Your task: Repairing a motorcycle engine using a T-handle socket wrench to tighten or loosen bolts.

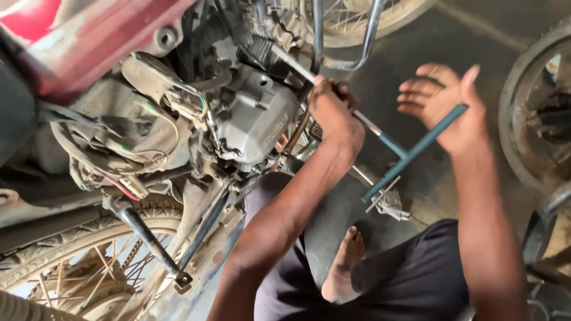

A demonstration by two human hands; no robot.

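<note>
Head view looks down on a T-handled wrench running from the grey engine of a motorcycle out to its blue crossbar; left hand is clenched round the steel shaft near the engine; right hand lies flat, fingers spread, against the crossbar's upper end, seemingly not gripping; a bare foot rests below.
</note>
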